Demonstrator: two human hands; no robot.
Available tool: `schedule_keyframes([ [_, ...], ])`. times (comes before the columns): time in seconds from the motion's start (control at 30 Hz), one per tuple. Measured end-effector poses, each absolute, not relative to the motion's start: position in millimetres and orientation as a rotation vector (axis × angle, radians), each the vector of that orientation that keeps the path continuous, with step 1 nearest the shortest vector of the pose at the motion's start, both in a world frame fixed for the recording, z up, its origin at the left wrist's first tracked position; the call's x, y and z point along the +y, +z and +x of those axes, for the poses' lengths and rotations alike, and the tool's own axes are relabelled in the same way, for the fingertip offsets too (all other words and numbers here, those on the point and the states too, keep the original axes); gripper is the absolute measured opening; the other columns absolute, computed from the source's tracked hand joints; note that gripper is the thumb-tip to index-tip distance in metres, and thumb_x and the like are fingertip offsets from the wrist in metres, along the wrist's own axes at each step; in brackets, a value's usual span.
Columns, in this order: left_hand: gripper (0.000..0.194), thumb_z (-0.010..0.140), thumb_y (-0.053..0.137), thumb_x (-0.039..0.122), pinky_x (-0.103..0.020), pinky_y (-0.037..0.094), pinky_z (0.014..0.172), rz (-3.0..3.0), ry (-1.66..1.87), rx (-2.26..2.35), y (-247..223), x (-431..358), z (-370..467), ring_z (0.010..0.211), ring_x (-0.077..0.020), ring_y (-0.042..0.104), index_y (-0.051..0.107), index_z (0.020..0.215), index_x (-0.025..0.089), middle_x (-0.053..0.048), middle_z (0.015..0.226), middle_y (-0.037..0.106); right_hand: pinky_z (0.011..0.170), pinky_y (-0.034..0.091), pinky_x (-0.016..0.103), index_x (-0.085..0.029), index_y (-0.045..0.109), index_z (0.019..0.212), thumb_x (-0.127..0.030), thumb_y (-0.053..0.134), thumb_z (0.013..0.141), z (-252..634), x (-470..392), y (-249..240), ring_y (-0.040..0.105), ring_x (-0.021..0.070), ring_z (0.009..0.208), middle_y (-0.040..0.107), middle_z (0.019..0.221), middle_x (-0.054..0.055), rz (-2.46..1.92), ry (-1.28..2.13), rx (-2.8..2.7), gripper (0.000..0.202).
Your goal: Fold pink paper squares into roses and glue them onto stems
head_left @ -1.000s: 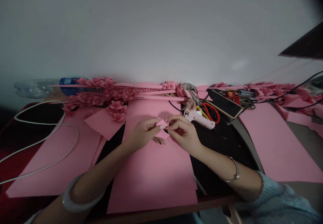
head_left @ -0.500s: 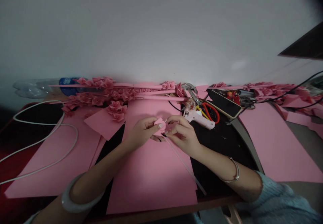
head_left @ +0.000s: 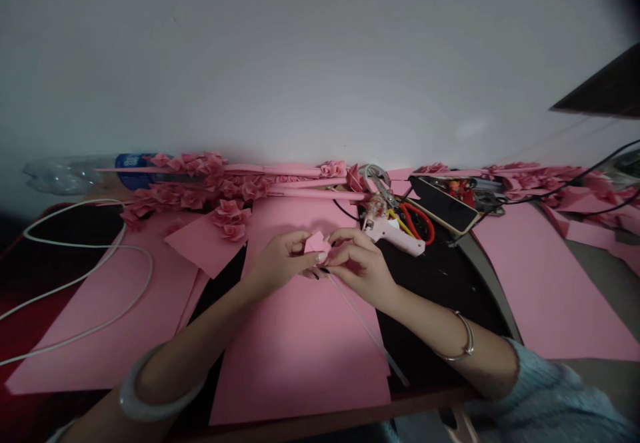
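A small folded piece of pink paper (head_left: 316,243) is held between my two hands above the middle of the table. My left hand (head_left: 285,256) grips its left side, thumb pressed on the front and fingers behind. On the other side, my right hand (head_left: 360,260) pinches the paper's right edge with thumb and fingertips; the exact fold there is partly hidden. Underneath lies a large sheet of pink paper (head_left: 300,363). A thin pale stick (head_left: 367,328) rests slantwise across that sheet, running from below my right fingers toward the table's front edge.
Pink paper flowers (head_left: 233,220) and rolled paper stems lie along the wall. A glue gun (head_left: 395,235), red-handled pliers (head_left: 419,223) and a phone (head_left: 445,203) are right of my hands. A plastic bottle (head_left: 75,173) and white cable (head_left: 120,246) are at left; more pink sheets (head_left: 550,283) at right.
The folded paper has turned slightly in my fingers, showing a different face. My left thumb has shifted a little down and right across it. Everything on the table stays put.
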State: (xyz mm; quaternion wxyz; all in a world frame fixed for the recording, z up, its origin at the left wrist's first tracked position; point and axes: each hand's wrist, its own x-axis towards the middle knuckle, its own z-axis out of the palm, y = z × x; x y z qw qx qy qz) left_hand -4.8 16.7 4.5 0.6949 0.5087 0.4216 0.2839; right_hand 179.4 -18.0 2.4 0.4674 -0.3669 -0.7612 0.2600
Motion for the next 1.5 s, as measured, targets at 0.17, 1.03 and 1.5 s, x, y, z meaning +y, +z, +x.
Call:
schedule_keyframes([
  [0.17,0.029,0.068,0.076,0.032,-0.029,0.061,0.062,1.091,0.672,0.960,2.7,17.6,-4.0,0.061,-0.0153,0.070,0.065,0.088,0.014,-0.003,0.078,0.074,0.083,0.046,0.037,-0.019,0.061,0.080,-0.020,0.056,0.090,180.6,-19.7,5.3,0.057,0.0213,0.096,0.057,0.101,0.010,-0.911,0.673,-1.849,0.011],
  [1.03,0.029,0.069,0.076,0.031,-0.024,0.060,0.062,1.081,0.577,0.910,9.7,16.9,-4.0,0.064,-0.0143,0.072,0.066,0.090,0.014,-0.006,0.088,0.076,0.047,0.025,0.021,-0.020,0.039,0.061,-0.016,0.043,0.090,181.1,-15.7,-0.1,0.032,0.0083,0.046,0.035,0.051,-0.007,-1.182,0.854,-2.037,0.030],
  [1.5,0.029,0.076,0.070,0.035,-0.030,0.060,0.071,1.141,0.585,0.877,0.6,16.9,-5.7,0.077,-0.0191,0.073,0.065,0.097,0.015,-0.007,0.092,0.075,0.046,0.024,0.024,-0.021,0.037,0.059,-0.017,0.044,0.089,180.1,-17.6,1.2,0.031,0.0094,0.046,0.034,0.051,-0.006,-1.225,0.805,-2.009,0.032],
])
